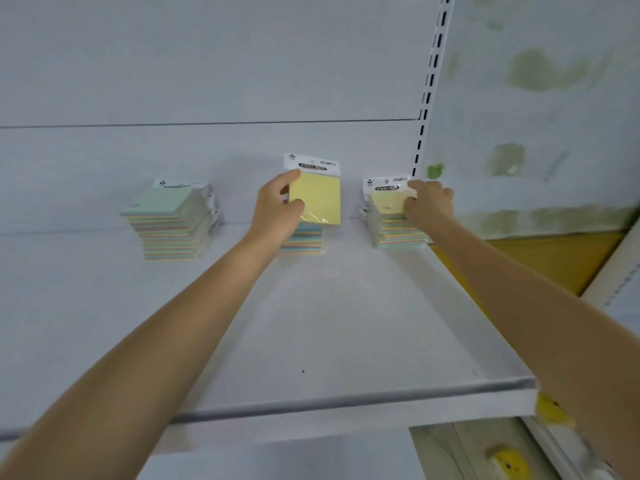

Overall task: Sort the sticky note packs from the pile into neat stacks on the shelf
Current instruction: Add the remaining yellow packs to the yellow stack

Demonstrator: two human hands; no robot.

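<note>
Three stacks of sticky note packs stand at the back of the white shelf. The left stack has a green pack on top. My left hand grips a yellow pack with a white header card, held upright just above the middle stack. My right hand rests on the right edge of the top yellow pack of the right stack, fingers closed on it.
A slotted upright rail runs up the back panel right of the stacks. Beyond the shelf's right end are a stained wall and a yellow surface. The shelf's front lip is near me.
</note>
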